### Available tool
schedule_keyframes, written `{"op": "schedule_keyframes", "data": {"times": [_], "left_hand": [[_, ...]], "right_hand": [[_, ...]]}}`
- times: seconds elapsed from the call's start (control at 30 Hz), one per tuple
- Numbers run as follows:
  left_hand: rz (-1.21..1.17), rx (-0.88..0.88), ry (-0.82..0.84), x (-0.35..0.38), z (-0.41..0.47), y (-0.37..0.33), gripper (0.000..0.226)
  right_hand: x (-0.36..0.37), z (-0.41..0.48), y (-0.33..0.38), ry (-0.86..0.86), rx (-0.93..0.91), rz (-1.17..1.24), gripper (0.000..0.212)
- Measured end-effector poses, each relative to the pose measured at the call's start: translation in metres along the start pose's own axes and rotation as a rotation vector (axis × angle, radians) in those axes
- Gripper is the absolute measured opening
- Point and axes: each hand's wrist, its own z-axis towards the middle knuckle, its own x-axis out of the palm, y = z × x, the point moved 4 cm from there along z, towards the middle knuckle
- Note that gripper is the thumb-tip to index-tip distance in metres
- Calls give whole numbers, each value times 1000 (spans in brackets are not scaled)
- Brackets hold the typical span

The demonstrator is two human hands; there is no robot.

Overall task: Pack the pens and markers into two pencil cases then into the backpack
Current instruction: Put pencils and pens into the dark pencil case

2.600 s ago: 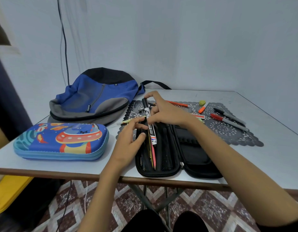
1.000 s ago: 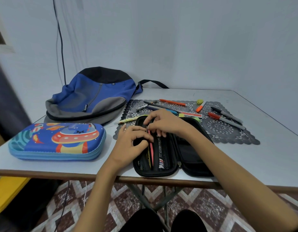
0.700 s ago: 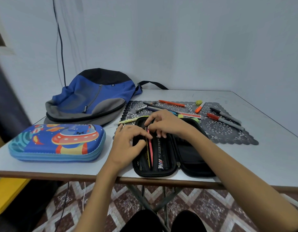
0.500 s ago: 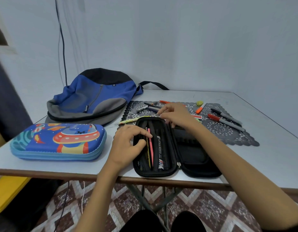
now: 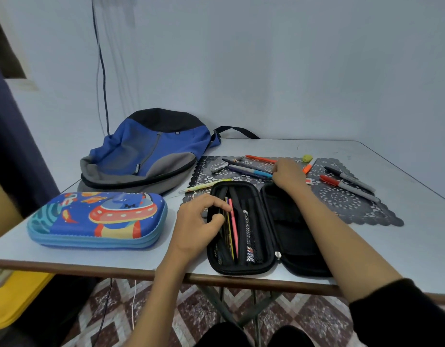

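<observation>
A black pencil case (image 5: 291, 229) lies open near the table's front edge, with a pink pencil (image 5: 233, 229) and other pens in its left half. My left hand (image 5: 199, 221) grips the case's left rim, fingers curled over it. My right hand (image 5: 287, 172) rests on the dark lace mat (image 5: 341, 204) at the end of a blue pen (image 5: 249, 170); its fingertips are hidden. Loose on the mat are an orange pen (image 5: 260, 159), a red marker (image 5: 341, 185) and a black marker (image 5: 349, 177). A zipped blue spaceship pencil case (image 5: 96, 219) and a blue backpack (image 5: 151, 151) lie to the left.
A yellow pen (image 5: 209, 185) lies off the mat's near-left corner, just beyond the black case. An orange highlighter (image 5: 307, 167) and a green eraser (image 5: 307, 157) sit behind my right hand. The table's front edge (image 5: 91, 265) is close. A wall stands right behind the table.
My right hand pushed a pen into the black case, then left it and moved back onto the mat among the loose pens. My left hand stayed on the case's left rim.
</observation>
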Motion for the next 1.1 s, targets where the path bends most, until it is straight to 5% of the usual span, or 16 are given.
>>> {"op": "schedule_keyframes", "data": {"times": [0.47, 0.57, 0.73, 0.93, 1.1], "left_hand": [[-9, -36, -26, -2, 1, 0, 27], [-11, -63, -58, -3, 0, 1, 25], [7, -103, -82, -4, 1, 1, 25], [11, -100, -74, -4, 3, -3, 25], [12, -93, -74, -4, 3, -2, 24]], "right_hand": [[4, 3, 0, -81, 13, -77, 8], [2, 2, -10, -173, 36, 163, 12], [-24, 2, -4, -306, 12, 925, 10], [-52, -9, 28, -243, -87, 1404, 17], [-46, -36, 62, 218, -143, 1303, 16]]}}
